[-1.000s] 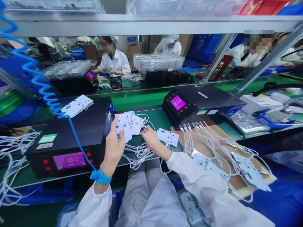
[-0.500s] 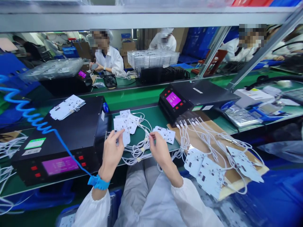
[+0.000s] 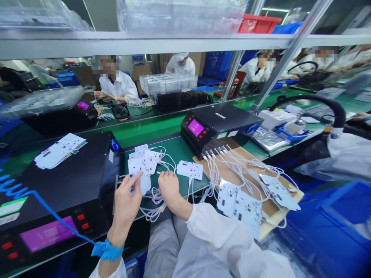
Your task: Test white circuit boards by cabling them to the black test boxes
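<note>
My left hand (image 3: 129, 199), with a blue strap (image 3: 108, 250) at its wrist, pinches the edge of a white circuit board (image 3: 138, 168) between thumb and forefinger. That board lies over several similar boards with white cables. Just right of it, my right hand (image 3: 169, 189) is closed, and a white cable plug (image 3: 159, 173) pokes out at its fingertips; the rest of its grip is hidden. Another white board (image 3: 190, 170) lies right of this hand, a cable at its lower edge. Coiled white cables (image 3: 153, 212) lie under and between my hands.
A black tester box (image 3: 66, 181) with a purple screen stands at left, boards (image 3: 60, 150) stacked on top. A second box (image 3: 220, 125) feeds cables to boards (image 3: 247, 208) on cardboard (image 3: 232, 156). A blue coiled cord (image 3: 58, 218) crosses the left side. Co-workers sit opposite.
My right hand has moved left, from beside the right-hand board to near the board in my left hand. My left hand keeps its pinch. The camera view has turned to the right and up.
</note>
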The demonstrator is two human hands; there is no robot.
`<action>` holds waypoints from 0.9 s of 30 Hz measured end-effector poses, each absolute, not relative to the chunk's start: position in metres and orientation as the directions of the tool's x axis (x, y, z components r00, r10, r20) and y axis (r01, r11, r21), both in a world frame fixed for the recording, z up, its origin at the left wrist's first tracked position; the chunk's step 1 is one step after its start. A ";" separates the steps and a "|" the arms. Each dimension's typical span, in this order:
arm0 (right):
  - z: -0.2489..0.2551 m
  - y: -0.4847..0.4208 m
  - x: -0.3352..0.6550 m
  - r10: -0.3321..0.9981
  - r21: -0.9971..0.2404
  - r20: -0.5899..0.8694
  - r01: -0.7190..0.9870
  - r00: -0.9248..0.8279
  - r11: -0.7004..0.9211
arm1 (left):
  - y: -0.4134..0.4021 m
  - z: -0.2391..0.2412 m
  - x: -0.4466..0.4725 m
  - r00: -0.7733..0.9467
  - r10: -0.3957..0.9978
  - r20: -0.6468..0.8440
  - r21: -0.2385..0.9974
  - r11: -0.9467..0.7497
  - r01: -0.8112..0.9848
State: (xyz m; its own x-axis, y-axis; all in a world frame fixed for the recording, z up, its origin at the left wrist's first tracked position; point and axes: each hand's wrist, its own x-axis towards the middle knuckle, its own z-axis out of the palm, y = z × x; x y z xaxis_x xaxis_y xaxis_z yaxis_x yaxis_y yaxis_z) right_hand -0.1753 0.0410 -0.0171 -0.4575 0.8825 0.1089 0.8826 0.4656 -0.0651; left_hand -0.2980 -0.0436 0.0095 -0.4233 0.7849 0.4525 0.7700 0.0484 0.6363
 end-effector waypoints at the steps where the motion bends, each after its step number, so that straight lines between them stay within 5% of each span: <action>1: -0.016 0.042 -0.177 0.882 -0.071 0.095 0.881 -0.461 0.468 | -0.043 0.009 -0.298 -0.420 0.785 0.455 0.633 0.046 0.773; 7: -0.008 0.039 -0.165 0.871 -0.214 0.134 0.844 -0.473 0.491 | -0.047 0.017 -0.294 -0.429 0.756 0.495 0.637 0.020 0.771; 10: -0.011 0.036 -0.144 0.848 -0.525 0.249 0.671 -0.468 0.524 | -0.051 0.025 -0.291 -0.447 0.695 0.563 0.614 0.010 0.789; 14: -0.015 0.030 -0.122 0.864 -0.934 0.218 0.159 -0.454 0.320 | -0.057 0.040 -0.294 -0.482 0.692 0.538 0.677 -0.015 0.736; 20: -0.013 0.024 -0.116 0.855 -0.982 0.169 -0.159 -0.491 0.103 | -0.061 0.057 -0.301 -0.581 0.764 0.280 0.915 -0.030 0.402; 27: -0.020 0.017 -0.124 0.909 -0.969 0.093 -0.248 -0.406 -0.011 | -0.060 0.064 -0.304 -0.579 0.779 0.241 0.958 -0.094 0.272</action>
